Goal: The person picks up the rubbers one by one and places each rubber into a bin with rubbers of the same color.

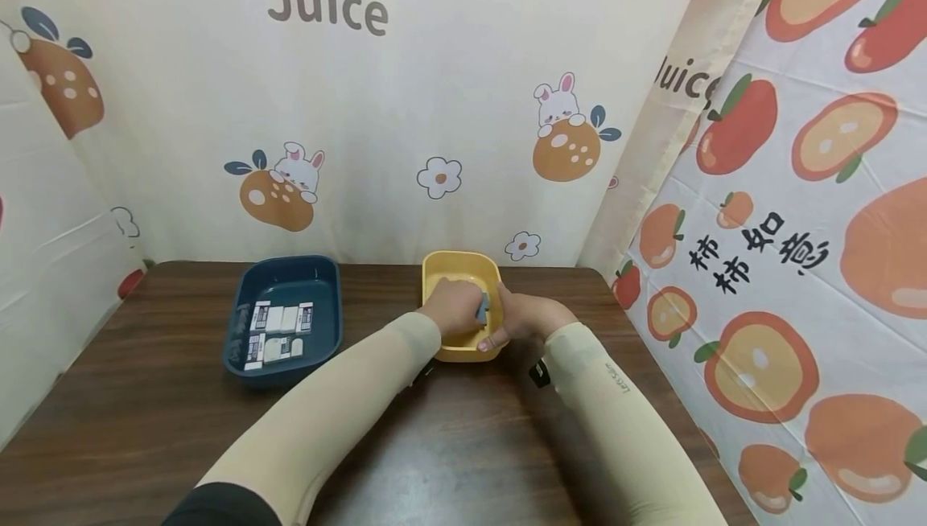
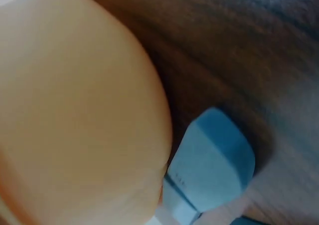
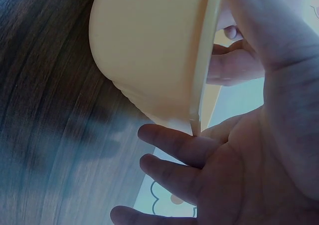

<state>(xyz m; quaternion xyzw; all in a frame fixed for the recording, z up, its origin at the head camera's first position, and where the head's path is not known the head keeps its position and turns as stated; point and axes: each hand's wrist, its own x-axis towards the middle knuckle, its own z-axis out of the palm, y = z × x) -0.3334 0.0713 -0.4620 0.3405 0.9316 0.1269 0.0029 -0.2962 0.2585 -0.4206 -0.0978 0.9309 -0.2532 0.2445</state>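
Note:
A yellow plastic basin (image 1: 439, 266) stands at the back of the table. My left hand (image 1: 455, 306) reaches into it with curled fingers and holds a small blue-grey thing (image 1: 483, 309), whose kind I cannot tell because the hand covers most of it. At the basin's right rim is my right hand (image 1: 525, 314), thumb on the inner side and fingers outside. In the right wrist view its fingers (image 3: 174, 147) lie against the outer wall. The left wrist view shows mostly that outer wall (image 2: 84, 115) and a blue-grey rounded piece (image 2: 212, 160) beside it.
To the left, a navy basin (image 1: 329, 301) holds several small white pieces with printed labels (image 1: 282, 319). Both basins stand on a dark wooden table (image 1: 463, 445). Printed curtains hang behind (image 1: 362, 108) and along the right side (image 1: 760, 293).

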